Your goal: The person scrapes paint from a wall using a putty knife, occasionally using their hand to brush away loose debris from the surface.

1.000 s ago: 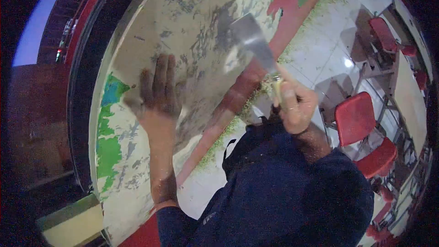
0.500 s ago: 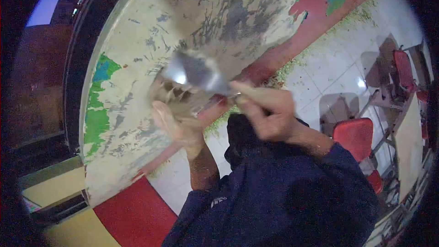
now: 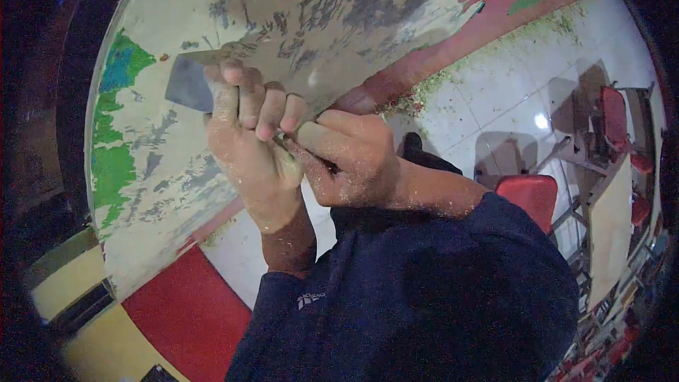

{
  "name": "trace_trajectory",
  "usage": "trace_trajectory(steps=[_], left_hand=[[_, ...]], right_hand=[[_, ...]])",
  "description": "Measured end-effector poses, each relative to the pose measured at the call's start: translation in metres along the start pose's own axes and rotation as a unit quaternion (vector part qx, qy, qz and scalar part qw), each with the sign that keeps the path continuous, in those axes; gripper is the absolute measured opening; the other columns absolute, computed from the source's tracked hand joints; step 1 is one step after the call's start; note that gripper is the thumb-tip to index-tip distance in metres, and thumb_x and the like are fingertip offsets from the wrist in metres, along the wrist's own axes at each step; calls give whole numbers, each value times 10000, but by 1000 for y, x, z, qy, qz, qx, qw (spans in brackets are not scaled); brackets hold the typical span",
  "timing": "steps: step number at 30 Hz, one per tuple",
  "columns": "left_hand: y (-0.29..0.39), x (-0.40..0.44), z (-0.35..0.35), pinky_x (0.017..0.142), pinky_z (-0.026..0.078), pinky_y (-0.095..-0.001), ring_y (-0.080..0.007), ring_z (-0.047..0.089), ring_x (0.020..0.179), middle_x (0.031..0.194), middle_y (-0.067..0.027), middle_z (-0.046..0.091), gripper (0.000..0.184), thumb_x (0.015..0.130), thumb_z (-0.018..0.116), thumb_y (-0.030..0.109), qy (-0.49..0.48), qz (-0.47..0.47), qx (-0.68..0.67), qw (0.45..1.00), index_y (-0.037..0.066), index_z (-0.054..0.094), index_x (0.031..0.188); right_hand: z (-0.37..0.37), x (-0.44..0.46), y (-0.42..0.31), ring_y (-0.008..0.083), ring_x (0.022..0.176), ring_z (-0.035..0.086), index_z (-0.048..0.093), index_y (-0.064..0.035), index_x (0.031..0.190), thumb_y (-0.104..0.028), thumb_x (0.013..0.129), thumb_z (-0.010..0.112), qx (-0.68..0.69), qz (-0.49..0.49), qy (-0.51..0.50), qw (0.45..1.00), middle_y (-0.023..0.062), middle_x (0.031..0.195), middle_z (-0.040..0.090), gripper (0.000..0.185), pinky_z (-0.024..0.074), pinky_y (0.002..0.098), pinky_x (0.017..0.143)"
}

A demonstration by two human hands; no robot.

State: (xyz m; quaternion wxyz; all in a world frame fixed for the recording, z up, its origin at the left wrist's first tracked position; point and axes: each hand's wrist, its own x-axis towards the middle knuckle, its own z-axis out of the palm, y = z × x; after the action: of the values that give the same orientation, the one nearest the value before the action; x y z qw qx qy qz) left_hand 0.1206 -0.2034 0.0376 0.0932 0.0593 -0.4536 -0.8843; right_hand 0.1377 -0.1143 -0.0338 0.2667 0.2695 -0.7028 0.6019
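A putty knife [image 3: 189, 83] lies across both hands, its flat grey blade pointing left against the painted wall [image 3: 276, 28]. My right hand [image 3: 353, 159] is wrapped in a fist around its handle. The curled fingers of my left hand [image 3: 251, 127] lie over the blade's inner part and hide it; the palm faces me. Both hands touch each other and carry pale dust. Around the blade the wall has cream paint, grey scraped patches, and a green patch [image 3: 113, 163] at the left.
Paint flakes [image 3: 424, 92] litter the white tiled floor [image 3: 488, 99] along the wall's red bottom band [image 3: 410, 71]. Red chairs [image 3: 527, 198] stand at the right by a pale tabletop [image 3: 612, 233]. A red panel [image 3: 187, 311] is at the lower left.
The blurred blade, raised between my hands earlier, now points left near the wall. My left hand has moved up and closed its fingers over it; my right hand shifted left.
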Motion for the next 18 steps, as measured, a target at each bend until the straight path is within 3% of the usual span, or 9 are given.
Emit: trace_trajectory(steps=[2,5,14,18], left_hand=[[3,5,-4,407,274,-206,-30,245,421,580,64,305,175,958,437,270,-33,-17,-30,999,121,486,881],[-3,5,-6,396,266,-204,-35,246,416,582,62,314,180,959,436,271,6,-4,-18,1000,116,486,882],[-2,1,-7,394,271,-216,-42,236,419,592,50,320,241,939,467,349,36,-17,24,999,120,460,865],[0,11,-3,389,271,-219,-45,236,408,581,52,331,233,937,474,340,47,-14,-1,999,119,482,862]], right_hand=[[4,3,-3,237,456,491,578,-35,700,-3,654,654,2,-4,33,999,76,550,447,95,386,331,411],[6,-5,8,249,462,512,554,-84,758,-96,641,654,-22,-18,-19,999,67,573,456,154,428,357,403],[11,-10,7,233,450,510,567,-96,738,-113,656,654,-41,-11,10,999,60,541,452,120,424,354,386],[2,3,5,233,451,511,565,-91,721,-101,663,644,-43,-7,-26,999,63,547,462,98,427,352,388]])
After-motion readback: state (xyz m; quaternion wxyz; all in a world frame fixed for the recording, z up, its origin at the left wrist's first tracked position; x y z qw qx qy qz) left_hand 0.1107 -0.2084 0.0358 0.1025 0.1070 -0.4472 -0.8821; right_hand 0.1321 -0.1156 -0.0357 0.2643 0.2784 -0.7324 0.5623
